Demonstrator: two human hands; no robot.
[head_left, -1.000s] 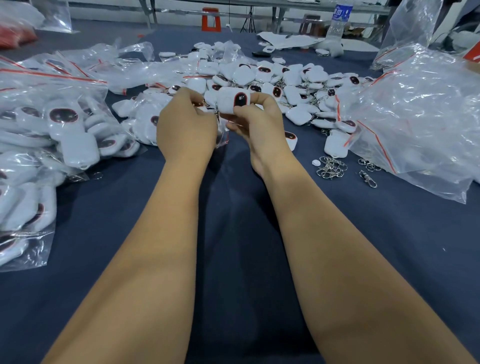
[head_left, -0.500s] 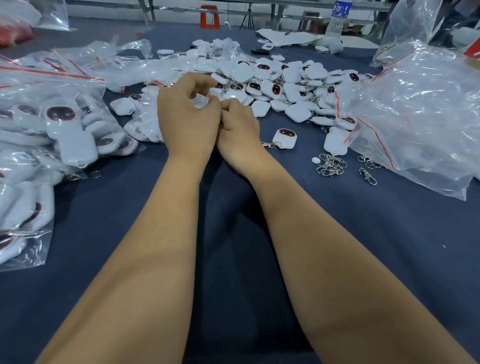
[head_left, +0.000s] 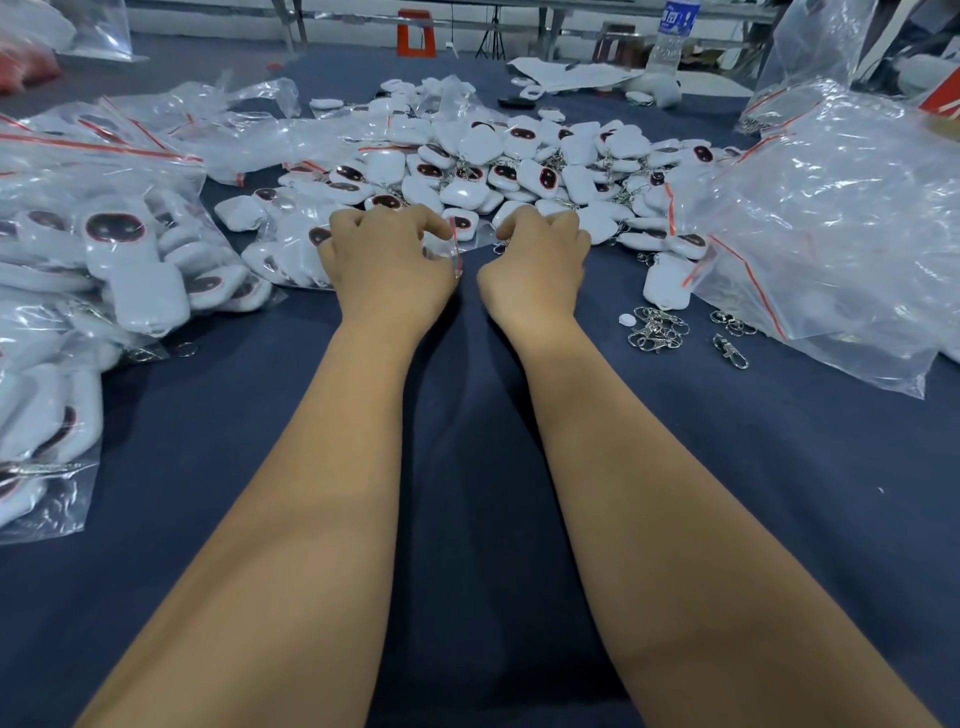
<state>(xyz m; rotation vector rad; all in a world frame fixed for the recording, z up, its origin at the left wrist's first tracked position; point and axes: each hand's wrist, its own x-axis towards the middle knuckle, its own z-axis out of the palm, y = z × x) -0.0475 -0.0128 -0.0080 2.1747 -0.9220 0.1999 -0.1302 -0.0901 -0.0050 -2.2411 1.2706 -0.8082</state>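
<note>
On the dark blue table cover (head_left: 467, 415), at the near edge of the heap of white keychain charms (head_left: 519, 171): pinches a small clear zip bag (head_left: 475, 240) between both hands, the left hand (head_left: 387, 260) curled over its red-striped edge, the right hand (head_left: 535, 260) curled on the opposite edge, fingertips hidden behind the knuckles. Shows one dark-faced charm (head_left: 462, 222) inside or just behind the bag; cannot tell which. Near the right hand, loose metal clasps (head_left: 657, 330); well to the left, filled bags (head_left: 104, 249).
</note>
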